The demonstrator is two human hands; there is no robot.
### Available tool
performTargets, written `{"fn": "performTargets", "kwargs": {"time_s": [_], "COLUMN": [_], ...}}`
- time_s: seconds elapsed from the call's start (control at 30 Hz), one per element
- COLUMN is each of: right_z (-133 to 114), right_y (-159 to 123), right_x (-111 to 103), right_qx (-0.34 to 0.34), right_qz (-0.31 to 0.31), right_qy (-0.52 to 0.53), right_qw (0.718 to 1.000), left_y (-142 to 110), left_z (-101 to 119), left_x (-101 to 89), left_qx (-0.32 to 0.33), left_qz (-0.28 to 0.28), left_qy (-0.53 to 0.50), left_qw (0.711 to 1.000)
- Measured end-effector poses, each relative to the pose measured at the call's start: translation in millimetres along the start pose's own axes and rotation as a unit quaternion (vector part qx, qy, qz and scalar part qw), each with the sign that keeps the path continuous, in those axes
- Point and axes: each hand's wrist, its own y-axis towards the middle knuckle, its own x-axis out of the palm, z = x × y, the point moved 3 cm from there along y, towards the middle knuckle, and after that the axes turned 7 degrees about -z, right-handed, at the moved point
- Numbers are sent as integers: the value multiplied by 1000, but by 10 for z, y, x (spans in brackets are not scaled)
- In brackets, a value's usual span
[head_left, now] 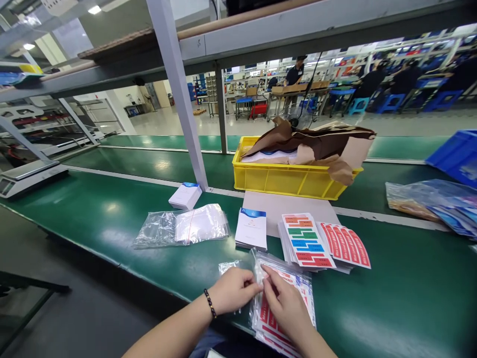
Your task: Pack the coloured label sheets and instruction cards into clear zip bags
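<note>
A clear zip bag (308,286) holding red-and-white label sheets lies at the bench's front edge. My left hand (234,288), with a beaded bracelet at the wrist, pinches the bag's left edge near its upper end. Thumb and forefinger of my right hand (285,298) are closed on the same part of the bag, close to the left fingertips. Another small clear plastic piece (229,267) is partly hidden behind my left hand. Just beyond are a stack of white booklets (251,228), multicoloured label sheets (307,241) and a fanned stack of red labels (346,243).
Empty clear bags (186,226) and a second booklet stack (185,196) lie to the left. A yellow crate (290,179) with brown paper stands behind, near a white post (182,94). Bagged prints (436,199) and a blue bin (454,156) are at the right.
</note>
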Motion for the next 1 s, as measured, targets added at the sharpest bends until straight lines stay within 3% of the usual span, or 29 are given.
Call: {"fn": "performTargets", "kwargs": {"time_s": [0.1, 0.17, 0.33, 0.47, 0.6, 0.73, 0.87, 1.0], "right_z": [-31, -54, -158, -206, -209, -218, -276, -306], "right_y": [-66, -106, -110, -62, -35, -74, -163, -187], "right_x": [-40, -55, -126, -205, -241, -194, -96, -68], "right_qx": [-114, -147, -109, -28, -19, -72, -141, -153], "right_qz": [49, 64, 28, -24, -60, -47, 3, 5], "right_qy": [-155, -197, -128, -28, 36, -9, -125, -168], "right_qw": [980, 967, 985, 999, 997, 996, 982, 974], "left_y": [127, 190, 179, 105, 75, 85, 116, 134], "left_z": [-14, -20, 18, 57, 69, 36, 10, -10], "left_x": [104, 152, 198, 178, 179, 220, 270, 287], "left_qx": [-11, -26, -13, 29, 57, 49, 22, -2], "left_qz": [35, 44, 62, 78, 84, 69, 55, 60], "left_qy": [-152, -229, -250, -198, -143, -214, -338, -383], "left_qw": [988, 972, 966, 977, 984, 973, 939, 922]}}
